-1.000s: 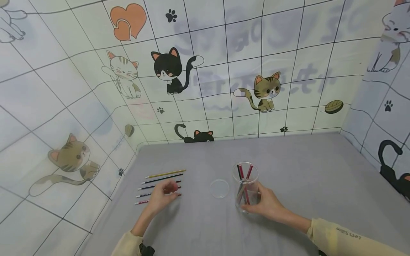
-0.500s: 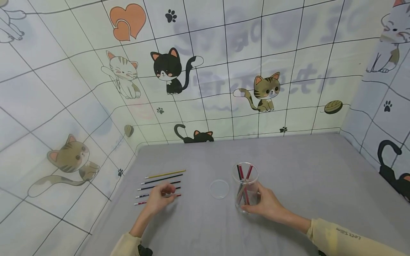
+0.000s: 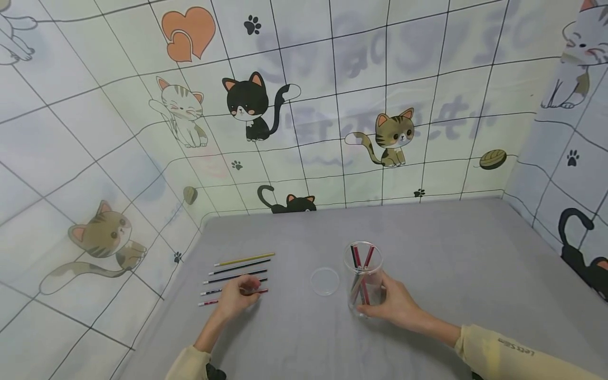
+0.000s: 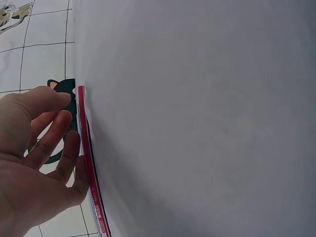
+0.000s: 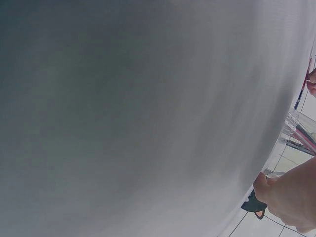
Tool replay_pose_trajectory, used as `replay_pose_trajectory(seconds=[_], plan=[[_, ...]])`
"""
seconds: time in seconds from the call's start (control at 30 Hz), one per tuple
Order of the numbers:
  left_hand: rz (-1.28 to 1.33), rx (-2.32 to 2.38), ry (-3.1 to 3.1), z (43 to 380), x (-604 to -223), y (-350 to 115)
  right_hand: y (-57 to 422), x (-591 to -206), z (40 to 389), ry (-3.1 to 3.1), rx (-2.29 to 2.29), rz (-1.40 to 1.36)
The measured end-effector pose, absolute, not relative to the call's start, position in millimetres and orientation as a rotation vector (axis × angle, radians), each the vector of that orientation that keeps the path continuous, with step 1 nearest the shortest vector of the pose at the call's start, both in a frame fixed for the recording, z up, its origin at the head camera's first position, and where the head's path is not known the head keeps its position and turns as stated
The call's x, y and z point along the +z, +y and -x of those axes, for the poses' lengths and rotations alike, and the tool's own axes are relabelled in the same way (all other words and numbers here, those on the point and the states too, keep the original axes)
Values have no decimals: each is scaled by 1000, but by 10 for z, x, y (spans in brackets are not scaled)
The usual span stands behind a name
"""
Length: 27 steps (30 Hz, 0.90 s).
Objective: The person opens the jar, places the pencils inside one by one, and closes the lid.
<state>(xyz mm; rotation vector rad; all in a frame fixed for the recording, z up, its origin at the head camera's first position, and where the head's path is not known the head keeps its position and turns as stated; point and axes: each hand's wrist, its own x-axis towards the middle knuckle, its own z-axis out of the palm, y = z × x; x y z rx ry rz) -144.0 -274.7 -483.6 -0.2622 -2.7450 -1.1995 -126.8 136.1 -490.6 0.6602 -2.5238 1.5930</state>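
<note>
My right hand (image 3: 399, 304) holds a clear cylindrical jar (image 3: 352, 285) low on its side, thumb and fingers around it. Several red and dark pencils (image 3: 369, 256) lean inside the jar. To the left, my left hand (image 3: 234, 296) hovers over a row of pencils, its fingers loosely bent above the nearest one, a red pencil (image 3: 208, 303). In the left wrist view that red pencil (image 4: 87, 143) runs alongside the fingers, with nothing between thumb and index finger. The hand hides the middle of the nearest pencils.
A yellow pencil (image 3: 244, 259) lies farthest back in the row, with dark pencils (image 3: 240, 266) in front of it. Between row and jar is a clear round disc (image 3: 325, 281). Cat-printed cloth walls (image 3: 318, 105) enclose the grey table (image 3: 451, 253) at the back and sides.
My left hand has shifted slightly left and lower over the nearest pencil, its fingers drawing back from the pencil tips. The right hand and the jar stay in place.
</note>
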Motion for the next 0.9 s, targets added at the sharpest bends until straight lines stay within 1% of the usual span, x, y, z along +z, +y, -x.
replay_pose_trajectory(seconds=[0.33,0.67,0.9], plan=[[277,-1128,-2803,1466,-4875,-2717,1380,-4908,1265,-2578,1558,-591],[340,-1061,-2855,1424,-4877,-2727,1351,-4947,1213,-2576,1555,-603],[342,-1020,-2907,1474,-4822,-2718,1364,-4900,1231,-2563,1547,-644]])
